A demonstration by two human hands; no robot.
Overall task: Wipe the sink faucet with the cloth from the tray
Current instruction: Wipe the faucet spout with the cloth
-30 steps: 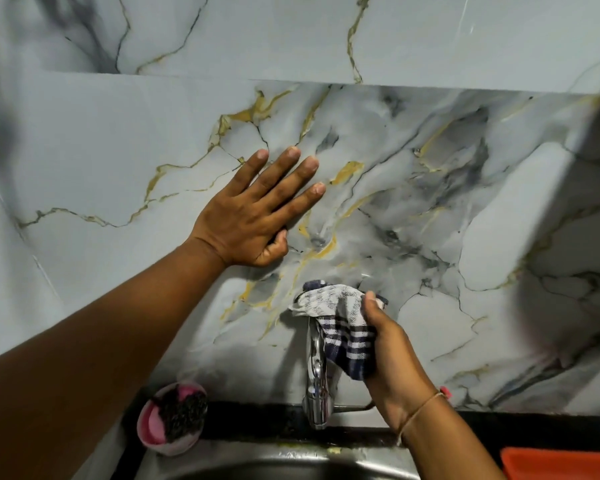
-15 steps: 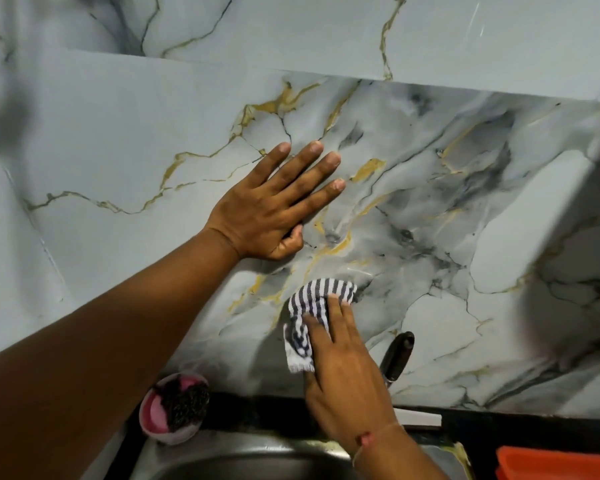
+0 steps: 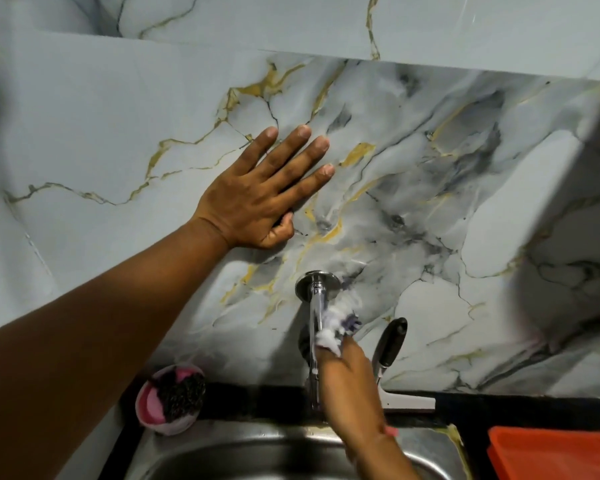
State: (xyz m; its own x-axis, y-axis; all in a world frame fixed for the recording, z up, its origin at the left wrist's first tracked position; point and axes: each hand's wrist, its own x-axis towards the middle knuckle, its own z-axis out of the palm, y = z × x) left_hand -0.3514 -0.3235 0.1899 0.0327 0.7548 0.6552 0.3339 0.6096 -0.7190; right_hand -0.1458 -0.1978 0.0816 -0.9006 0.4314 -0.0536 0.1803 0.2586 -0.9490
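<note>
A chrome faucet (image 3: 315, 306) comes out of the marble wall through a round flange and points down over the steel sink (image 3: 243, 452). My right hand (image 3: 349, 386) holds a blue-and-white striped cloth (image 3: 340, 323), blurred by motion, pressed against the right side of the spout just below the flange. My left hand (image 3: 267, 195) lies flat on the wall tile, up and left of the faucet, fingers spread and holding nothing. An orange tray (image 3: 555, 452) shows at the lower right corner.
A pink bowl with a dark scrubber (image 3: 170, 398) stands on the counter left of the faucet. A black-handled squeegee (image 3: 392, 348) leans against the wall just right of my right hand. A black counter strip runs along the foot of the wall.
My right hand has slid the cloth from covering the faucet's top to the right side of the spout, baring the flange. My left hand stays flat on the wall.
</note>
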